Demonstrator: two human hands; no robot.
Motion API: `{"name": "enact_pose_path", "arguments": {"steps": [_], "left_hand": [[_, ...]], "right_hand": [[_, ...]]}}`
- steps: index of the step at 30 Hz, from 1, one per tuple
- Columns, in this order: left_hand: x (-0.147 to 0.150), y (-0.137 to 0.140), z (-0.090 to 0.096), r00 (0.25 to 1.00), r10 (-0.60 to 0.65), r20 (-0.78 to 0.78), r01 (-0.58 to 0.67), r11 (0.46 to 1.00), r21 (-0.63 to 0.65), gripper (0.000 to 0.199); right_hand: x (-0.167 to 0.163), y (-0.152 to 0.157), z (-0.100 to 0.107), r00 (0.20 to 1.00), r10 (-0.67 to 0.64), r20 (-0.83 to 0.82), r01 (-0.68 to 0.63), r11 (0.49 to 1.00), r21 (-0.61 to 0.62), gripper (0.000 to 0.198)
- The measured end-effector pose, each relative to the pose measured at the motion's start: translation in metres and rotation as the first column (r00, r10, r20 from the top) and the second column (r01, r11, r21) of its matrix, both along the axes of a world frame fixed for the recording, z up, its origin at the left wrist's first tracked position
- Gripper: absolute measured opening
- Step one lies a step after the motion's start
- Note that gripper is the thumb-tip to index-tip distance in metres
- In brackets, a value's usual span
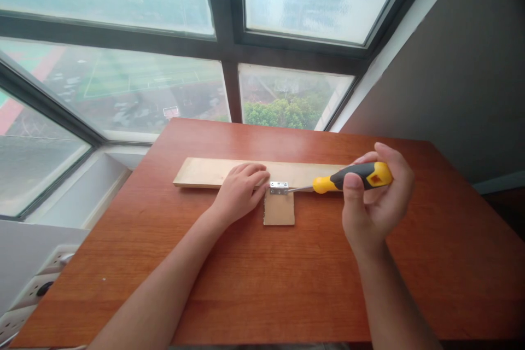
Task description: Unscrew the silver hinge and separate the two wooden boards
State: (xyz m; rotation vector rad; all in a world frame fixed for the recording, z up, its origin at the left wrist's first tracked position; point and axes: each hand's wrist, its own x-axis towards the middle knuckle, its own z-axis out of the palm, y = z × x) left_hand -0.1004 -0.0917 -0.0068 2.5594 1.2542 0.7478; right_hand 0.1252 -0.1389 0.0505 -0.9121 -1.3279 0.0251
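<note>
A long pale wooden board lies crosswise on the table. At its front edge sits a small silver metal hinge, with screw holes showing, above a short square piece of wood. My left hand is closed on the board just left of the hinge, fingers bent over the top and thumb near the front edge. In my right hand is a yellow and black screwdriver, gripped by its handle and held nearly level. Its shaft points left, and the tip is at the hinge's lower right side. The board's right end is hidden behind this hand.
The reddish-brown wooden table stands against large windows with a dark frame. A grey wall rises on the right. White power sockets, one with a black plug, are at the lower left beside the table.
</note>
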Motion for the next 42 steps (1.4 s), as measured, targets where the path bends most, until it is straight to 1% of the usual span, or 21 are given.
{"name": "enact_pose_path", "arguments": {"steps": [2,3,5,7,10,14,15,17,19,20,21,23,26,27,31,32,35,38,39,40,42], "left_hand": [[0.000,0.000,0.000,1.000,0.000,-0.007,0.000,1.000,-0.001,0.021],[0.000,0.000,0.000,1.000,0.001,-0.010,-0.001,1.000,-0.002,0.021],[0.000,0.000,0.000,1.000,0.002,-0.014,-0.002,1.000,-0.003,0.021],[0.000,0.000,0.001,1.000,0.002,-0.007,-0.002,1.000,-0.001,0.021],[0.000,0.000,0.001,1.000,0.001,0.008,-0.001,1.000,0.003,0.021],[0.000,0.000,0.000,1.000,0.000,0.003,0.000,1.000,0.003,0.021],[0.000,0.000,0.000,1.000,0.000,0.000,0.000,1.000,0.002,0.021],[0.000,0.000,0.000,1.000,0.003,-0.005,-0.003,1.000,0.001,0.021],[0.000,0.000,0.000,1.000,0.003,-0.012,-0.003,1.000,-0.002,0.020],[0.000,0.000,0.000,1.000,0.003,-0.013,-0.003,1.000,-0.003,0.020],[0.000,0.000,0.000,1.000,0.002,-0.012,-0.003,1.000,-0.004,0.020],[0.001,0.000,0.000,1.000,0.002,-0.008,-0.002,1.000,-0.004,0.020],[0.001,0.000,0.000,1.000,0.002,-0.005,-0.002,1.000,-0.003,0.020],[0.000,0.000,0.000,1.000,0.002,-0.006,-0.002,1.000,-0.003,0.020],[0.000,0.000,-0.001,1.000,0.000,-0.017,0.000,1.000,-0.002,0.020],[0.000,0.000,-0.001,1.000,-0.001,-0.018,0.001,1.000,-0.002,0.020],[0.000,0.000,-0.001,1.000,-0.001,-0.012,0.001,1.000,0.001,0.020],[0.000,0.000,0.000,1.000,-0.004,-0.007,0.004,1.000,0.002,0.020],[0.000,0.000,0.000,1.000,-0.006,-0.007,0.006,1.000,0.001,0.020],[0.001,0.000,0.000,1.000,-0.007,-0.008,0.007,1.000,0.001,0.020],[0.001,0.000,0.001,1.000,-0.008,-0.011,0.008,1.000,0.000,0.020]], "right_hand": [[-0.002,-0.001,0.000,1.000,-0.001,0.015,0.001,1.000,0.024,0.061],[-0.004,-0.001,0.001,1.000,0.023,0.008,-0.024,0.999,0.033,0.062],[-0.008,-0.002,0.002,0.994,0.099,-0.035,-0.098,0.995,0.034,0.055],[-0.011,-0.002,0.002,0.990,0.132,-0.057,-0.131,0.991,0.029,0.044],[-0.009,-0.002,0.000,0.995,0.101,-0.010,-0.100,0.994,0.039,0.042],[-0.003,-0.002,-0.002,0.996,-0.023,0.090,0.014,0.994,0.105,0.054],[-0.003,-0.003,-0.002,0.995,-0.025,0.097,0.015,0.995,0.103,0.058],[-0.006,-0.004,-0.001,0.997,0.041,0.069,-0.046,0.996,0.074,0.061],[-0.008,-0.004,0.001,0.993,0.121,0.010,-0.121,0.992,0.037,0.054],[-0.009,-0.004,0.002,0.991,0.131,-0.005,-0.131,0.991,0.021,0.050],[-0.008,-0.004,0.002,0.992,0.127,-0.009,-0.127,0.992,0.012,0.045],[-0.005,-0.003,0.002,0.998,0.067,0.016,-0.067,0.998,0.013,0.042],[-0.001,-0.003,0.000,0.995,-0.065,0.082,0.061,0.997,0.049,0.046],[-0.001,-0.003,0.000,0.993,-0.073,0.089,0.068,0.996,0.050,0.049],[-0.005,-0.003,0.002,0.997,0.076,0.021,-0.076,0.997,0.021,0.048],[-0.005,-0.003,0.002,0.996,0.089,0.013,-0.089,0.996,0.018,0.046],[-0.002,-0.003,0.005,0.999,0.031,0.028,-0.032,0.999,0.017,0.039],[0.000,-0.004,0.006,0.999,-0.029,0.038,0.029,1.000,0.000,0.044],[0.000,-0.004,0.006,0.999,-0.015,0.029,0.015,1.000,-0.003,0.046],[0.000,-0.003,0.006,0.998,0.064,-0.010,-0.064,0.998,0.002,0.047],[-0.003,-0.003,0.007,0.992,0.121,-0.032,-0.121,0.993,-0.001,0.047]]}}
